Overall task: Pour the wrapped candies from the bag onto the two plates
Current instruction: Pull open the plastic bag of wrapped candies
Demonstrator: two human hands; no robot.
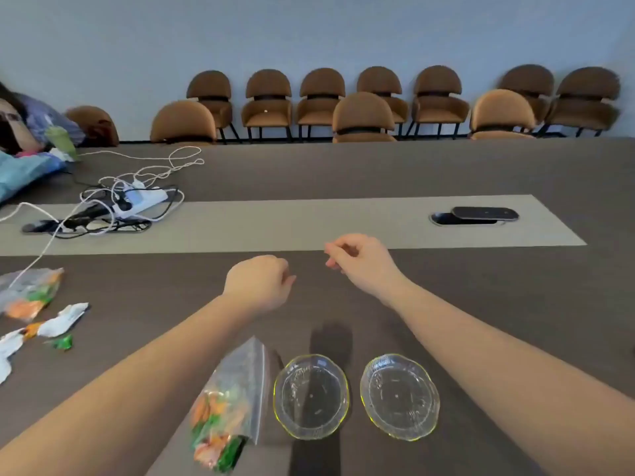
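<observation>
A clear zip bag (229, 403) of orange and green wrapped candies lies on the table near the front edge, partly under my left forearm. Right of it stand two glass plates with yellow rims, the left plate (311, 396) and the right plate (399, 396), both holding nothing. My left hand (257, 283) hovers well beyond the bag, its fingers curled with nothing in them. My right hand (360, 257) is raised beyond the plates, fingers loosely curled and holding nothing.
A second candy bag (29, 293) and loose wrappers (62, 321) lie at the left. A power strip with tangled cables (137, 201) sits farther back left. A cable port (474, 216) is in the light strip at right. A person sits at far left. Chairs line the wall.
</observation>
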